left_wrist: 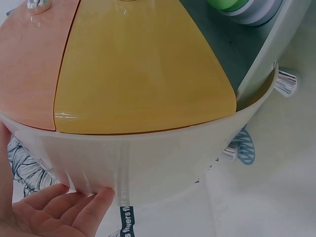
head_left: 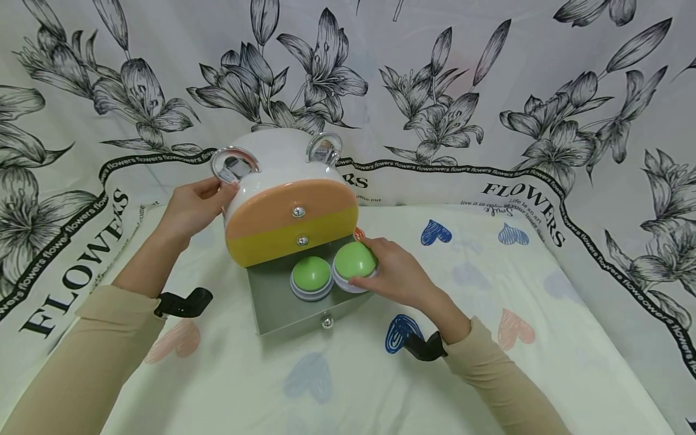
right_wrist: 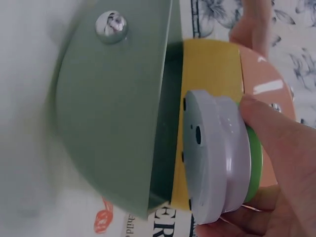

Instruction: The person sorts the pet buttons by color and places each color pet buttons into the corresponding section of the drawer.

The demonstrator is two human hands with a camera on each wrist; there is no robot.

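Observation:
A rounded white storage box [head_left: 288, 151] with chrome ears stands with its bottom green drawer [head_left: 272, 311] pulled out; the orange drawer [head_left: 290, 205] and yellow drawer [head_left: 272, 241] are closed. My left hand [head_left: 198, 208] touches the box's left side below an ear, fingertips against the white wall [left_wrist: 153, 168] in the left wrist view. My right hand [head_left: 402, 272] holds a green-topped round push button [head_left: 354, 260] above the drawer's right part, tilted in the right wrist view, where its pale base [right_wrist: 207, 158] shows. Another green-topped push button [head_left: 312, 275] sits inside the drawer.
The box is on a pale heart-printed cloth [head_left: 348, 399]. Behind hangs a white flower-printed curtain [head_left: 380, 72]. A chrome knob [head_left: 327, 321] sticks out from the front of the pulled-out drawer. Both wrists carry black camera straps.

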